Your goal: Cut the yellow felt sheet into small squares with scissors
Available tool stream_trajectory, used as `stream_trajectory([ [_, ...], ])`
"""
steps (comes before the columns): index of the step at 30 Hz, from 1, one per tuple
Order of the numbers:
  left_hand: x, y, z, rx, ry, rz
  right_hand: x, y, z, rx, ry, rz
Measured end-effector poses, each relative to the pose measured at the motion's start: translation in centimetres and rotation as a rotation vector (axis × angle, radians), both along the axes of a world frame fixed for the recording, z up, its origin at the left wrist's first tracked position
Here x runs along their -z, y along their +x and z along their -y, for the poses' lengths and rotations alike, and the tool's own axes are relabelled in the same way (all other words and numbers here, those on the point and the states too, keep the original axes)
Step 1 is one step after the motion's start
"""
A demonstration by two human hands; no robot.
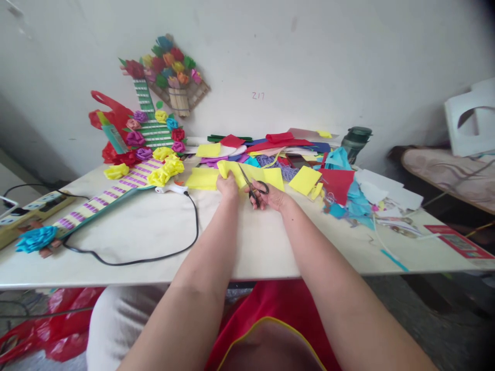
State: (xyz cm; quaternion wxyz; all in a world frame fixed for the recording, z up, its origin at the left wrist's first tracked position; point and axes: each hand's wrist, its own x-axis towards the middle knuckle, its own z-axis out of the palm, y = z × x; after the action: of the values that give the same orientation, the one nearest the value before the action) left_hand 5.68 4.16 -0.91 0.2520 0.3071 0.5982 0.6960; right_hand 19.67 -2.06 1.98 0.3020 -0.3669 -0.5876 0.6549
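My left hand (227,185) is closed on the near edge of a yellow foam sheet (253,174) that lies on the pale table (247,242). My right hand (270,197) grips black-handled scissors (250,186), fingers through the loops. The blades point up and left and lie across the yellow sheet, close beside my left hand. Both forearms reach forward over the table's front edge.
A heap of coloured foam sheets (278,147) lies behind my hands, with blue and red scraps (344,193) to the right. A glue gun (172,189) with black cord (154,252), paper-flower pieces (154,149), a power strip (27,214) and a dark green bottle (356,141) stand around.
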Motion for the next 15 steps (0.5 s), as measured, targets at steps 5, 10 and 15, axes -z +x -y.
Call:
stream_trajectory([
  [5, 0.01, 0.09, 0.05, -0.012, 0.015, -0.005, 0.35, -0.03, 0.08, 0.028, 0.031, -0.008],
  [10, -0.08, 0.15, 0.13, -0.026, 0.011, -0.013, 0.45, -0.34, 0.40, 0.080, 0.055, -0.001],
  [15, -0.03, 0.06, 0.03, -0.042, -0.022, -0.030, 0.50, -0.65, 0.56, 0.137, 0.040, 0.002],
])
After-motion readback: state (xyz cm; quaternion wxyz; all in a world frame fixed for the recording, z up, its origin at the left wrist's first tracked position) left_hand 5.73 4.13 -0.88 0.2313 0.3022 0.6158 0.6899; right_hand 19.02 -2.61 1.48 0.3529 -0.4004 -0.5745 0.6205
